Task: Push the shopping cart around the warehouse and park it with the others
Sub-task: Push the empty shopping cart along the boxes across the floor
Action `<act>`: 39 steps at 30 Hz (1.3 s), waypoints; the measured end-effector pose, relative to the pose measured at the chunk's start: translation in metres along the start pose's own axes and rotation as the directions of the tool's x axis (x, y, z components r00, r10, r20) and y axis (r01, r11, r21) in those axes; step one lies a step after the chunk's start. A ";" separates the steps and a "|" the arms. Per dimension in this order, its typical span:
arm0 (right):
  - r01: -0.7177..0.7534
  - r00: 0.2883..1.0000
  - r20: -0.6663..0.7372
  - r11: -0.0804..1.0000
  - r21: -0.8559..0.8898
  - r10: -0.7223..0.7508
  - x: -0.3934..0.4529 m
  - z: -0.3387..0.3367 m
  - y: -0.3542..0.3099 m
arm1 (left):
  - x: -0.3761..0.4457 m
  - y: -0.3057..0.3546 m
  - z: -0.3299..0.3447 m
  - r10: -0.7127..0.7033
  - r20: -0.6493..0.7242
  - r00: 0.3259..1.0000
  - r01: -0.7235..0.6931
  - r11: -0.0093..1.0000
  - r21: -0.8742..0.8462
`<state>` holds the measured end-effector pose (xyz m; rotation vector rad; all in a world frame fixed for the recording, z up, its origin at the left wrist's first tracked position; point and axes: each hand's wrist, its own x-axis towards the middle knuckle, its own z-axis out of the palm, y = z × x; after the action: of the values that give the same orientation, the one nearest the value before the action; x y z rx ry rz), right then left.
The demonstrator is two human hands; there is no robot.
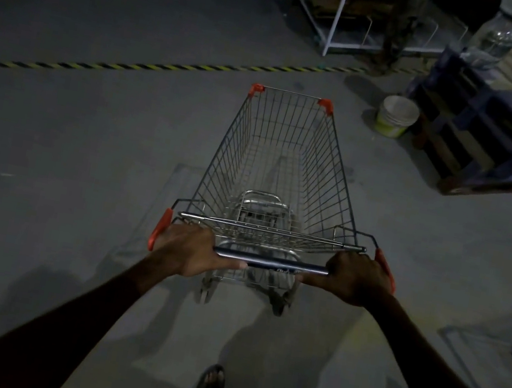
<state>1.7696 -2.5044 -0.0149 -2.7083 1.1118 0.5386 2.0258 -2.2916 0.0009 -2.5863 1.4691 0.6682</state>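
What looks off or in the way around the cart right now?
Nothing is damaged or spilled. The cart is empty, both hands on its handle. Only a white bucket stands loose on the floor, ahead to the right beside the pallets.

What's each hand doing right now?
Left hand: grips the cart handle.
Right hand: grips the same handle.

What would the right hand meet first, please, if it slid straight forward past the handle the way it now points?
The right hand would most likely meet the cart's rear wire panel, just past the handle. How far apart they stand is hard to judge.
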 end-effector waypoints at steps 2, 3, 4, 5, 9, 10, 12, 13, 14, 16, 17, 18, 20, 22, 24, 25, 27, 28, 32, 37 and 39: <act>-0.007 1.000 0.006 1.000 -0.002 0.007 0.036 -0.014 0.008 | 0.036 0.001 -0.016 0.001 0.002 1.000 -0.001 1.000 -0.007; -0.006 1.000 0.002 1.000 -0.003 0.006 0.054 -0.021 0.014 | 0.054 0.002 -0.024 -0.001 -0.004 1.000 0.001 1.000 -0.004; -0.004 1.000 -0.003 1.000 -0.002 0.004 0.072 -0.028 0.019 | 0.072 0.003 -0.033 -0.006 -0.012 1.000 0.006 1.000 0.003; -0.001 1.000 -0.005 1.000 -0.001 0.001 0.091 -0.036 0.025 | 0.091 0.003 -0.041 -0.009 -0.017 1.000 0.010 1.000 0.009; 0.008 1.000 -0.004 1.000 -0.002 -0.008 0.166 -0.068 0.046 | 0.167 0.004 -0.073 -0.013 -0.029 0.999 0.013 1.000 0.011; 0.012 1.000 -0.009 1.000 -0.004 -0.012 0.184 -0.077 0.050 | 0.183 0.007 -0.085 -0.007 -0.030 1.000 0.007 1.000 0.014; 0.019 1.000 -0.021 1.000 -0.010 -0.019 0.221 -0.096 0.058 | 0.218 0.011 -0.108 -0.009 -0.025 1.000 0.010 1.000 0.017; 0.017 1.000 -0.024 1.000 -0.012 -0.018 0.240 -0.105 0.063 | 0.235 0.013 -0.119 -0.016 -0.027 0.999 0.016 1.000 0.018; 0.016 0.999 -0.030 1.000 -0.012 -0.016 0.259 -0.113 0.068 | 0.254 0.014 -0.128 -0.026 -0.035 0.999 0.027 0.999 0.020; 0.024 0.999 -0.041 1.000 -0.006 -0.024 0.295 -0.132 0.079 | 0.295 0.014 -0.145 -0.042 -0.057 0.997 0.044 0.999 0.030; 0.030 0.999 -0.036 1.000 0.002 -0.030 0.313 -0.143 0.084 | 0.317 0.013 -0.151 -0.046 -0.065 0.997 0.048 0.998 0.028; 0.033 0.999 -0.027 0.999 0.011 -0.032 0.330 -0.154 0.089 | 0.337 0.014 -0.159 -0.051 -0.071 0.996 0.053 0.998 0.027; 0.042 0.999 -0.016 0.999 0.015 -0.042 0.362 -0.173 0.099 | 0.374 0.016 -0.175 -0.071 -0.067 0.995 0.073 0.997 0.029; 0.063 0.998 -0.027 0.998 0.005 -0.063 0.395 -0.190 0.109 | 0.411 0.017 -0.190 -0.075 -0.070 0.995 0.077 0.996 0.039; 0.068 0.997 -0.032 0.998 0.013 -0.067 0.430 -0.204 0.120 | 0.446 0.018 -0.205 -0.071 -0.075 0.995 0.075 0.996 0.044; 0.067 0.997 -0.031 0.998 0.019 -0.067 0.446 -0.210 0.125 | 0.463 0.018 -0.212 -0.069 -0.076 0.995 0.072 0.996 0.043; 0.076 0.996 -0.040 0.997 0.007 -0.076 0.479 -0.224 0.133 | 0.495 0.020 -0.228 -0.051 -0.089 0.995 0.055 0.998 0.042; 0.082 0.996 -0.044 0.997 -0.002 -0.082 0.495 -0.232 0.137 | 0.512 0.019 -0.235 -0.041 -0.096 0.995 0.045 0.998 0.038; 0.097 0.994 -0.050 0.995 -0.016 -0.098 0.566 -0.257 0.155 | 0.579 0.018 -0.264 -0.041 -0.092 0.995 0.045 0.998 0.038; 0.078 0.996 -0.041 0.997 0.002 -0.078 0.660 -0.289 0.175 | 0.670 0.015 -0.302 -0.057 -0.101 0.993 0.062 0.997 0.043; 0.060 0.997 -0.042 0.998 0.000 -0.060 0.698 -0.303 0.181 | 0.708 0.010 -0.318 -0.053 -0.116 0.992 0.057 0.998 0.037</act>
<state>2.1816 -3.1693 -0.0099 -2.7540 1.0364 0.4732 2.4331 -2.9523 -0.0063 -2.6640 1.4204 0.4863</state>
